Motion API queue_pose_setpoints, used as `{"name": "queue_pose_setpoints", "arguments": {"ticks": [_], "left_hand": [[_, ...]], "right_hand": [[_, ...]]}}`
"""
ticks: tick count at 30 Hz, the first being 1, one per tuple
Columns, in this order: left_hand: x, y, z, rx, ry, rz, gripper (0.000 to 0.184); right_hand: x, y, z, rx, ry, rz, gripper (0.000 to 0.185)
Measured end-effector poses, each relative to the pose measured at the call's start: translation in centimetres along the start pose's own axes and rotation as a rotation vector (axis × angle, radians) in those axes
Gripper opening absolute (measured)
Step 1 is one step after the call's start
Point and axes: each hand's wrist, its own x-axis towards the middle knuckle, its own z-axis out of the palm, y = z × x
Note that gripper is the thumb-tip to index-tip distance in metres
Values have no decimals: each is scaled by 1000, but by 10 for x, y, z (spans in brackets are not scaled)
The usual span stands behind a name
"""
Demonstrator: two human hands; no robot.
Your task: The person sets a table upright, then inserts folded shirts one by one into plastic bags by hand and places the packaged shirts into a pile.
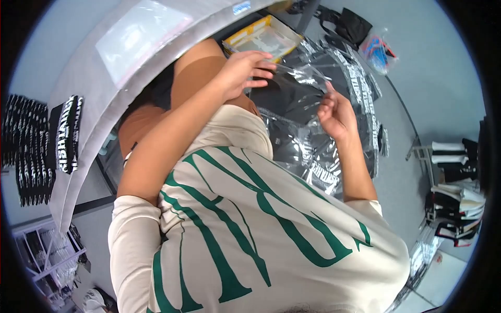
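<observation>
My left hand reaches over my lap with its fingers stretched and spread. A sheer edge of clear plastic bag runs by its fingertips, and I cannot tell whether they grip it. On the other side, my right hand is closed, with thumb and fingers pinching the bag's opposite edge. Beneath both hands lie several black folded garments in glossy clear bags, some showing white lettering. Beyond my left hand is a shallow yellow-edged box with clear plastic in it.
A grey table curves along my left, bearing a clear plastic sheet and a black-and-white lettered stack. More dark stacks stand farther left. Garments hang on a rack at right. A black bag lies at the far right.
</observation>
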Motion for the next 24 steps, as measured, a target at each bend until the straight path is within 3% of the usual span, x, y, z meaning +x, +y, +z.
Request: {"name": "queue_pose_setpoints", "arguments": {"ticks": [3, 5, 11, 13, 15, 17, 20, 22, 23, 24], "left_hand": [[-27, 43, 0, 112, 33, -58, 42], [-57, 67, -9, 187, 99, 95, 43], [-154, 89, -74, 350, 266, 457, 39], [-196, 88, -98, 340, 429, 565, 38], [-230, 75, -133, 197, 601, 592, 37], [-256, 60, -160, 50, 678, 607, 38], [-280, 37, -194, -369, 939, 850, 39], [-292, 38, -199, -475, 985, 857, 38], [-294, 38, -201, -598, 1009, 878, 38], [-298, 37, -208, -612, 1003, 875, 39]], "right_hand": [[-2, -4, 5, -64, -74, -54, 34], [15, -14, -9, -16, -99, -86, 35], [81, -76, -71, -187, 154, -300, 25], [77, -103, -63, -240, 266, -523, 20], [80, -132, -67, -396, 237, -796, 17], [84, -152, -77, -642, 387, -1019, 14], [118, -149, -108, -677, 502, -1148, 13], [167, -135, -174, -900, 661, -1114, 17], [178, -120, -220, -894, 200, -899, 37], [200, -95, -256, -738, 183, -662, 38]]}}
